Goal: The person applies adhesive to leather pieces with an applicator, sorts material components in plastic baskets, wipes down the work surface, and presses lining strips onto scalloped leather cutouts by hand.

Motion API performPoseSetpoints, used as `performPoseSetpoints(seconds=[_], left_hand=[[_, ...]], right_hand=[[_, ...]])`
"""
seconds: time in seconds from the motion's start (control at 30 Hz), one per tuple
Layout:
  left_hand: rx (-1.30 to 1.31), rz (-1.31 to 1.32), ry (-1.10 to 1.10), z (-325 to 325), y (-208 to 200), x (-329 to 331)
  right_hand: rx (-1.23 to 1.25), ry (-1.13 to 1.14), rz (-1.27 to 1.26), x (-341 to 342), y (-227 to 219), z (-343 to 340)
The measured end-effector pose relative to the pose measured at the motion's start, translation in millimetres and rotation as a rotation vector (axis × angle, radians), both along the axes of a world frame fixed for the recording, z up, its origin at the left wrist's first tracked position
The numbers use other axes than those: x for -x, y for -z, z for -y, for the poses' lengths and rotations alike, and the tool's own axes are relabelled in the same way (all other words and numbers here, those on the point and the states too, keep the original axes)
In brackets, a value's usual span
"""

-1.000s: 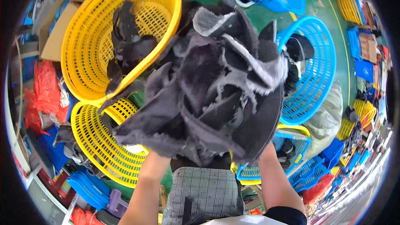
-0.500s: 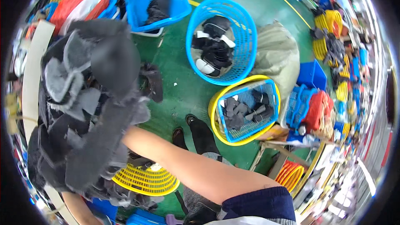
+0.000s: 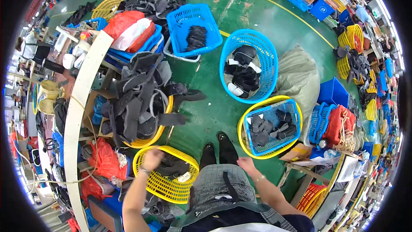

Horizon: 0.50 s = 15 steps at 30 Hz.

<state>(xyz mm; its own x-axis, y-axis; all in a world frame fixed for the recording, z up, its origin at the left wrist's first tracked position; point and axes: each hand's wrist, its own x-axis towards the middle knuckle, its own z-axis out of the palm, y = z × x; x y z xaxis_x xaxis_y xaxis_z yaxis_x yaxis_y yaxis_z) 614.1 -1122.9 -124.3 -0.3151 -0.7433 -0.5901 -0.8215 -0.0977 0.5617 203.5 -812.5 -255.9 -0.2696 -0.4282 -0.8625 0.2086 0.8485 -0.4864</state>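
Note:
Over the rim of a yellow basket (image 3: 174,194) at my lower left is my left hand (image 3: 152,159), blurred, with nothing seen in it and the fingers loosely apart. Dark grey fabric pieces (image 3: 171,166) and a small white item lie in that basket. My right hand (image 3: 247,165) hangs beside my checked apron (image 3: 219,182), its fingers loose and nothing in them. Just beyond the left hand, a large tangled heap of dark grey padded cut pieces (image 3: 139,107) fills another yellow basket (image 3: 166,118) and spills over its edge.
A round blue basket (image 3: 271,77) with black bundles stands ahead, near a blue crate (image 3: 296,135) set in a yellow tub. Farther left is a blue bin (image 3: 178,28). A pale table edge (image 3: 79,111) runs along my left; a greenish sack (image 3: 300,77) slumps at the right.
The large heap of dark pieces that my arms held up at the left now rests lower, in a yellow basket. Both hands have come away from it, back toward my body.

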Motion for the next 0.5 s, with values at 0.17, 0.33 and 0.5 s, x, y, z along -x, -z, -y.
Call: performPoseSetpoints(seconds=[0.17,0.33,0.5], left_hand=[[-0.484,-0.276,0.656,-105.9,-56.4,116.0],[-0.774,-0.388,0.867,-148.9,-127.7,161.3],[-0.878,-0.109,1.009,-177.6,-160.5,200.7]], right_hand=[[0.251,-0.121,-0.074,-30.0,-164.4,-18.4],[0.442,-0.12,0.159,-61.7,-245.0,-29.6],[0.452,-0.288,-0.005,-57.5,-257.4,-80.9]])
